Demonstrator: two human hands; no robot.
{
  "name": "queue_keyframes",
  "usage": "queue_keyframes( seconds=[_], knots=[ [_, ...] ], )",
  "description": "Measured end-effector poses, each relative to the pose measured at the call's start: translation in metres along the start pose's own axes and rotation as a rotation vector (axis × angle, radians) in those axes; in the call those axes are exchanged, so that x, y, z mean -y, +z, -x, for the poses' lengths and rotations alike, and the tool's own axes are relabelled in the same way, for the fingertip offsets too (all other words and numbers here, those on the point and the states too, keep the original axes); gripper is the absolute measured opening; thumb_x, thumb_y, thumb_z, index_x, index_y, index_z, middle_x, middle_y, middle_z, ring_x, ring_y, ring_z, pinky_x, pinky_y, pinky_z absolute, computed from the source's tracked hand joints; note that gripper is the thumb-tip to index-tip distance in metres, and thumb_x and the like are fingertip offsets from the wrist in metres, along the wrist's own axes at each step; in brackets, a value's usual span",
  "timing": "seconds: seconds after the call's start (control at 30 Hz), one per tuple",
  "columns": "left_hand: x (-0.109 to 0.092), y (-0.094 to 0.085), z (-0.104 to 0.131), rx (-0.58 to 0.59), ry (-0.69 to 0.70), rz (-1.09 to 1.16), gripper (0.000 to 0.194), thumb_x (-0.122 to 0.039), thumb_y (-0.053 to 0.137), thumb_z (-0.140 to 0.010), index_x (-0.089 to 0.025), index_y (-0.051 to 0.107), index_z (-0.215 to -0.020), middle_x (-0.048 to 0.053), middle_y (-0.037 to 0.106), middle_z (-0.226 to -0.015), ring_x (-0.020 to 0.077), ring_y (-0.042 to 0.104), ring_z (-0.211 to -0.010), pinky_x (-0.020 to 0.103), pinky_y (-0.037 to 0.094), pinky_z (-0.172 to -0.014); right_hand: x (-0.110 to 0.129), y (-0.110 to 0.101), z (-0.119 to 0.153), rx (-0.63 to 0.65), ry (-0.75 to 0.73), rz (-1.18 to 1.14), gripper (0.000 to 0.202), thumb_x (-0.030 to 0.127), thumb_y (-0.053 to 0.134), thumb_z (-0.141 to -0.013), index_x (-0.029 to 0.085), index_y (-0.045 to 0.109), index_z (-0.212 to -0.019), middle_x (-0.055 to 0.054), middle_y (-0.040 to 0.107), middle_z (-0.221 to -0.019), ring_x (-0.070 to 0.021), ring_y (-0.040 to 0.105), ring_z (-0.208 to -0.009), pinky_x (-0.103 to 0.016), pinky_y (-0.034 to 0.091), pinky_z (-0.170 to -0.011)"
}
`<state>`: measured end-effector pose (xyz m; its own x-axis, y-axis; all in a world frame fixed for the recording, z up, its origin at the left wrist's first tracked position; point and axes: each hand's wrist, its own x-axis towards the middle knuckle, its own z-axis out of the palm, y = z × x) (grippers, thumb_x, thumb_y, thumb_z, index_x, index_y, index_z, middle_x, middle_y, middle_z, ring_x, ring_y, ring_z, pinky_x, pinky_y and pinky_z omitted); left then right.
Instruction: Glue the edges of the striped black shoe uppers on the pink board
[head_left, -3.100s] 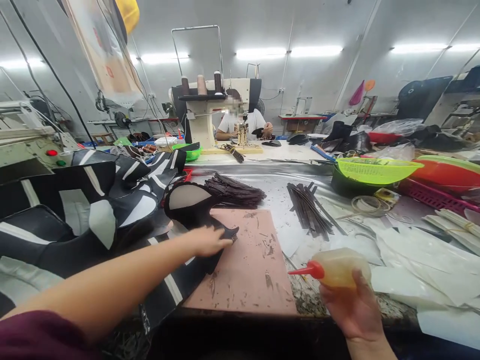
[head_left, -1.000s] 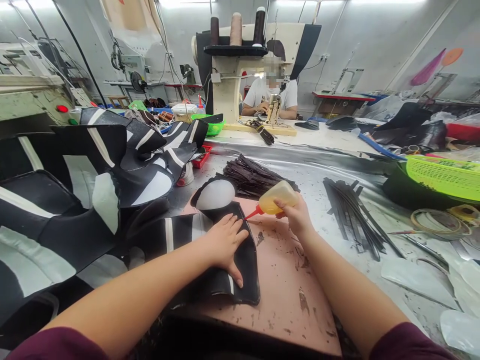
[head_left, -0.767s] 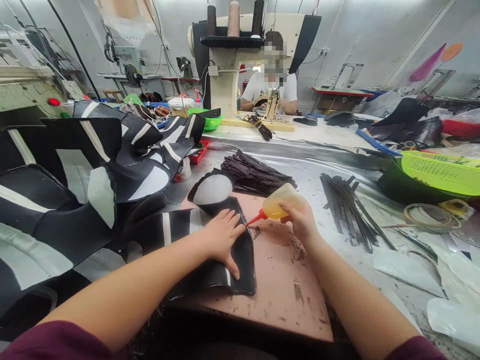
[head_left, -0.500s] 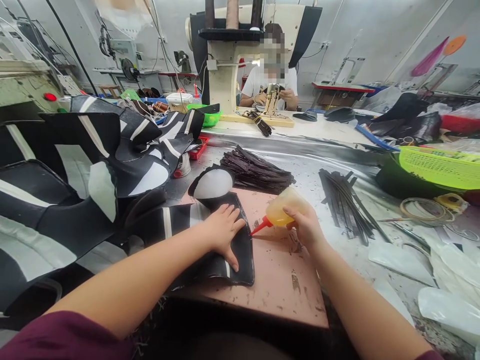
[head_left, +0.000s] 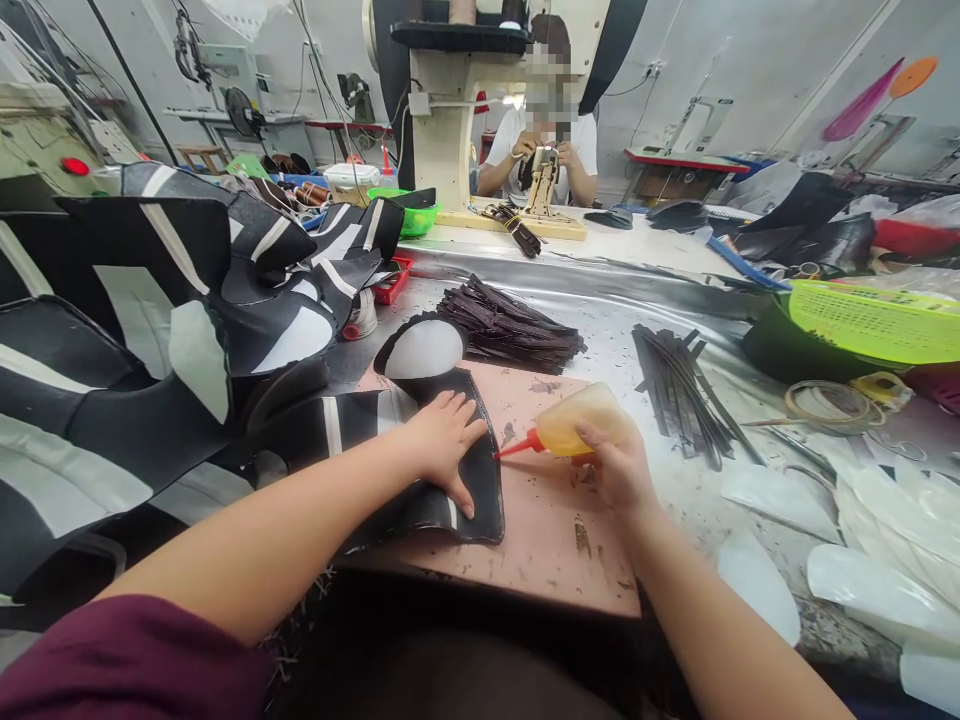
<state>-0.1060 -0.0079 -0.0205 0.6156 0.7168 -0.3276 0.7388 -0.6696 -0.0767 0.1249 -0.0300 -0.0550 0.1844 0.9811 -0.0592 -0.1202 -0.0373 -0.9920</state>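
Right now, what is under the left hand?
The left hand rests, fingers spread, on a black piece, which lies partly over the pink board. Whatever is directly beneath the palm is covered and cannot be seen.

Bottle [head_left: 574, 422] brought in, nozzle [head_left: 520, 445] farther down black piece's edge [head_left: 498, 490]

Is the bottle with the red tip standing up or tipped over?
Tipped over: the bottle is sideways in the right hand, its red tip slanting down.

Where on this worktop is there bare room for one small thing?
The pink board's near part, between the black piece and right forearm; the silvery worktop, between the dark strip bundles. Crowded: the left, with heaped black pieces, and the near right, with white pieces.
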Motion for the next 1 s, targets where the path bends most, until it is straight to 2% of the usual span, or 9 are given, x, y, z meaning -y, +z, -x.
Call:
queue_keyframes(
  seconds=[0.1, 0.27, 0.43, 0.5, 0.6, 0.77, 0.9, 1.0],
  knots=[
    [0.000, 0.001, 0.000, -0.002, 0.002, 0.008, 0.121, -0.086, 0.054, -0.035, -0.010, 0.041, -0.128, 0.025, 0.028, -0.141, 0.0407, 0.021, -0.131, 0.048, 0.008, -0.106, -0.003, -0.002, 0.008, -0.010, 0.031, 0.009, 0.050, 0.046, 0.076, -0.053, 0.016, 0.054, -0.087, -0.002, 0.056, -0.072, -0.0146, 0.054, -0.054, -0.023, 0.042, -0.034],
    [0.000, -0.001, -0.001, 0.021, -0.006, 0.005, 0.121, -0.084, 0.055, -0.034, -0.012, 0.038, -0.130, 0.024, 0.026, -0.142, 0.0402, 0.019, -0.132, 0.048, 0.007, -0.106, -0.006, -0.007, 0.019, -0.044, 0.016, -0.022, 0.050, 0.046, 0.075, -0.056, 0.018, 0.054, -0.091, -0.004, 0.058, -0.080, -0.0189, 0.057, -0.064, -0.025, 0.045, -0.040],
    [-0.001, -0.003, -0.002, 0.051, -0.015, -0.012, 0.119, -0.082, 0.057, -0.039, -0.012, 0.035, -0.133, 0.024, 0.023, -0.144, 0.0398, 0.018, -0.132, 0.048, 0.006, -0.106, -0.007, -0.013, 0.035, 0.022, 0.004, -0.023, 0.041, 0.043, 0.074, -0.058, 0.018, 0.056, -0.085, -0.003, 0.059, -0.076, -0.0213, 0.059, -0.071, -0.033, 0.050, -0.057],
    [-0.001, -0.002, -0.002, 0.048, -0.010, -0.004, 0.117, -0.081, 0.056, -0.041, -0.010, 0.035, -0.132, 0.024, 0.023, -0.143, 0.0404, 0.017, -0.132, 0.048, 0.006, -0.106, -0.007, -0.014, 0.039, -0.006, -0.017, -0.039, 0.040, 0.041, 0.075, -0.058, 0.018, 0.056, -0.084, -0.002, 0.059, -0.076, -0.0207, 0.059, -0.071, -0.033, 0.050, -0.061],
    [-0.001, -0.001, -0.003, 0.029, -0.010, 0.012, 0.115, -0.078, 0.058, -0.043, -0.009, 0.036, -0.132, 0.024, 0.024, -0.143, 0.0409, 0.017, -0.132, 0.049, 0.006, -0.106, -0.005, -0.017, 0.044, -0.065, -0.012, -0.068, 0.042, 0.042, 0.076, -0.055, 0.018, 0.055, -0.083, -0.001, 0.058, -0.073, -0.0185, 0.057, -0.065, -0.031, 0.049, -0.055],
    [-0.002, -0.001, -0.003, 0.036, -0.006, -0.005, 0.112, -0.078, 0.057, -0.045, -0.009, 0.036, -0.132, 0.025, 0.023, -0.143, 0.0405, 0.019, -0.132, 0.049, 0.006, -0.106, -0.004, -0.021, 0.050, 0.024, 0.076, -0.042, 0.044, 0.042, 0.078, -0.053, 0.018, 0.054, -0.081, -0.001, 0.056, -0.069, -0.0166, 0.054, -0.057, -0.026, 0.044, -0.039],
    [-0.001, -0.001, -0.003, 0.027, -0.007, -0.002, 0.112, -0.078, 0.057, -0.045, -0.010, 0.036, -0.132, 0.024, 0.024, -0.143, 0.0406, 0.019, -0.131, 0.049, 0.006, -0.106, -0.007, -0.024, 0.052, 0.005, 0.037, -0.059, 0.043, 0.040, 0.078, -0.055, 0.019, 0.053, -0.084, -0.001, 0.054, -0.071, -0.0156, 0.053, -0.057, -0.024, 0.043, -0.037],
    [-0.001, -0.001, -0.003, 0.029, -0.002, -0.014, 0.112, -0.078, 0.056, -0.046, -0.010, 0.035, -0.132, 0.024, 0.024, -0.143, 0.0404, 0.019, -0.131, 0.048, 0.007, -0.106, -0.008, -0.026, 0.053, 0.050, -0.023, -0.064, 0.043, 0.037, 0.078, -0.056, 0.019, 0.053, -0.086, -0.001, 0.053, -0.073, -0.0150, 0.053, -0.059, -0.023, 0.042, -0.038]
  ],
)
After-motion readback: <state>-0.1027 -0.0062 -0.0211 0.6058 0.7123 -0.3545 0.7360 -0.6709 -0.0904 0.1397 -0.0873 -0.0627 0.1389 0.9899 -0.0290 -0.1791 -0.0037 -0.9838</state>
